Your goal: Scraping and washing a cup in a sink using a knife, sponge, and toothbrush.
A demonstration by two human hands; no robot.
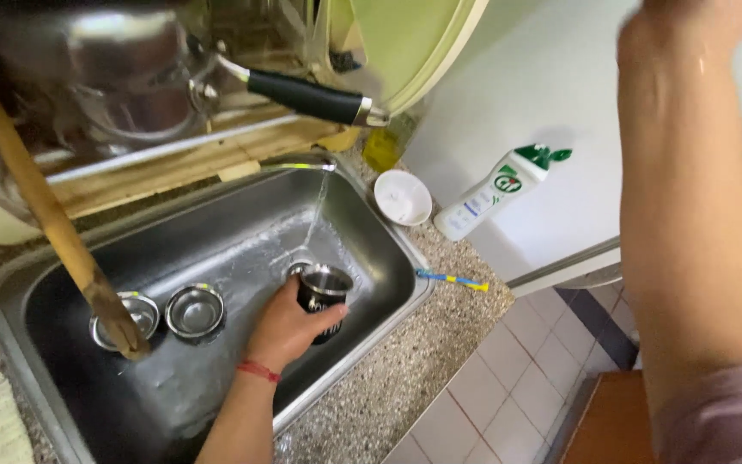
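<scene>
Right arm [697, 223] is raised, its hand cropped so can't tell; left hand [289, 331] wraps a dark steel cup [324, 292] under the tap [302, 161], probably light, stiff, slippery wet, best gripped around its side

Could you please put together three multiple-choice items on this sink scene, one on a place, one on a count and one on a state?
1. Where does the toothbrush lie?
A. in the sink
B. on the counter right of the sink
C. in the white bowl

2. How many small steel bowls sit on the sink floor beside the wooden handle?
A. two
B. four
C. none

3. What state is the tap in?
A. off
B. running
C. covered by a cloth

Answers: 1 B, it rests on the speckled counter; 2 A, two lie side by side; 3 B, water falls by the dark cup that the left hand holds.
</scene>
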